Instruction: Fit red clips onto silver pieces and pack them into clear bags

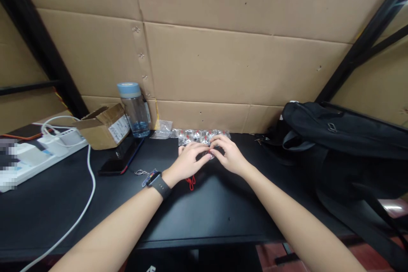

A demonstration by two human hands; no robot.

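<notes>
My left hand, with a dark watch on its wrist, and my right hand meet over the black tabletop. Their thumbs and fingers are closed together on a small silver-and-red piece, mostly covered by the fingertips; its kind is too small to make out. Just behind the fingers lie several shiny silver pieces with red spots in clear plastic packets. A red cord loop pokes out below my left hand. Near my left wrist rests a keychain with a metal clasp.
To the left are a phone, an open cardboard box, a blue-lidded water bottle and a white power strip with a cable. A black backpack fills the right side. Cardboard walls the back.
</notes>
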